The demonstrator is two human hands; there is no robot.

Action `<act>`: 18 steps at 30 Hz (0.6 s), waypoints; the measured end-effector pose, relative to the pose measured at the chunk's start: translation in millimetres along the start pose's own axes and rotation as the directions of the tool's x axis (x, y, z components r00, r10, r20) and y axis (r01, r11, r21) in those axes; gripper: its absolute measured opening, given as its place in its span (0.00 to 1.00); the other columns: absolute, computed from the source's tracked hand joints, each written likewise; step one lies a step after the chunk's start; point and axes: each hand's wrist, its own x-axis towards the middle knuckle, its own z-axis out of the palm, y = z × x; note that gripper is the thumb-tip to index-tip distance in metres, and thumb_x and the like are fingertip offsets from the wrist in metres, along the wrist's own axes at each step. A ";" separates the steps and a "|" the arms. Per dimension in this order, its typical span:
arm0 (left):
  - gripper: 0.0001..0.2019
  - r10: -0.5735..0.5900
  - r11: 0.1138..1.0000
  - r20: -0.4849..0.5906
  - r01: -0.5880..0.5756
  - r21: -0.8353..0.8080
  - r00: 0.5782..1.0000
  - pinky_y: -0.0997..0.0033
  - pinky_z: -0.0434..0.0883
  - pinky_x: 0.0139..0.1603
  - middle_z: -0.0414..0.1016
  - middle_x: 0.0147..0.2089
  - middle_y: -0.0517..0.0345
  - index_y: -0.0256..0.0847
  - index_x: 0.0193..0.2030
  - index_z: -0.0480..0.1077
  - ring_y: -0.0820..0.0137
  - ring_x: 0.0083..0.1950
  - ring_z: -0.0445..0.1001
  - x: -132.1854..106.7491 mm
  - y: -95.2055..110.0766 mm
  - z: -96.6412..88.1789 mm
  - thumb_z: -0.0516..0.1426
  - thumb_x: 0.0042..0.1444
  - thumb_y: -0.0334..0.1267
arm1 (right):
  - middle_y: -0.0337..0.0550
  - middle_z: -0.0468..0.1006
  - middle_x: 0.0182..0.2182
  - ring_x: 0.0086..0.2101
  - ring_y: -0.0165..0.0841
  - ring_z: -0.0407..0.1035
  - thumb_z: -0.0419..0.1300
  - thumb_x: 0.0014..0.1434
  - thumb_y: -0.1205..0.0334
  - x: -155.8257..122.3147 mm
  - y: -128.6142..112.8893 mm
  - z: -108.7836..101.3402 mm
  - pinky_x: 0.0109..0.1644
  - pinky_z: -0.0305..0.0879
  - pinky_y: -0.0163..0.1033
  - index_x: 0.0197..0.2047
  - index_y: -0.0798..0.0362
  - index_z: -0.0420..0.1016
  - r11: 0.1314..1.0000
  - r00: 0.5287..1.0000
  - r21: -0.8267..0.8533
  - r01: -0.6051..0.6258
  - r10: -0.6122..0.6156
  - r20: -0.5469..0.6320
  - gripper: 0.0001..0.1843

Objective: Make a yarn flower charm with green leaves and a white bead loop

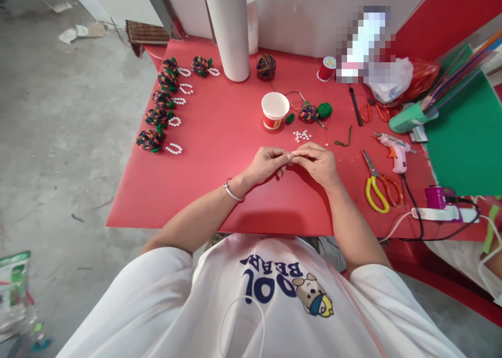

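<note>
At 11 o'clock from the right hand — the nearer one — lie the beads, spread loosely along 9-to-3. It meets the left hand in a narrow pinch; what they hold, if anything, I cannot tell. The cup stands near 12 o'clock from the left hand.

The tabletop reads to me, at this distance, as smooth and faintly glossy; I see shiny pearly beads, a woolly matt yarn ball, scissors with metal blades and plastic handles, and a matt concrete floor
</note>
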 end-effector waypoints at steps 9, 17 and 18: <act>0.27 0.001 1.000 0.014 -0.001 -0.008 1.000 0.76 0.70 0.19 0.72 0.20 0.61 0.34 0.30 0.78 0.76 0.17 0.69 1.1 -0.8 -1.9 0.74 0.52 0.61 | 0.42 0.85 0.36 0.35 0.34 0.76 0.75 0.62 0.49 0.1 -2.9 0.3 0.38 0.73 0.41 0.37 0.43 0.90 0.998 0.998 -0.003 -0.060 0.060 0.017 0.09; 0.26 -0.005 0.995 -0.017 0.003 -0.096 1.000 0.75 0.69 0.18 0.72 0.19 0.62 0.35 0.31 0.79 0.77 0.17 0.68 4.7 -7.8 -3.1 0.76 0.48 0.59 | 0.43 0.86 0.39 0.36 0.35 0.77 0.76 0.59 0.43 -1.6 -2.2 1.2 0.40 0.76 0.41 0.41 0.45 0.90 0.998 0.998 -0.019 -0.064 0.065 0.025 0.15; 0.26 -0.008 0.994 -0.017 0.006 -0.111 1.000 0.75 0.70 0.18 0.72 0.19 0.62 0.35 0.31 0.79 0.77 0.16 0.68 5.7 -9.5 -3.6 0.76 0.48 0.59 | 0.43 0.86 0.39 0.36 0.35 0.78 0.76 0.60 0.43 -1.8 -2.6 0.5 0.40 0.76 0.42 0.42 0.45 0.90 0.998 0.998 -0.021 -0.057 0.058 0.031 0.16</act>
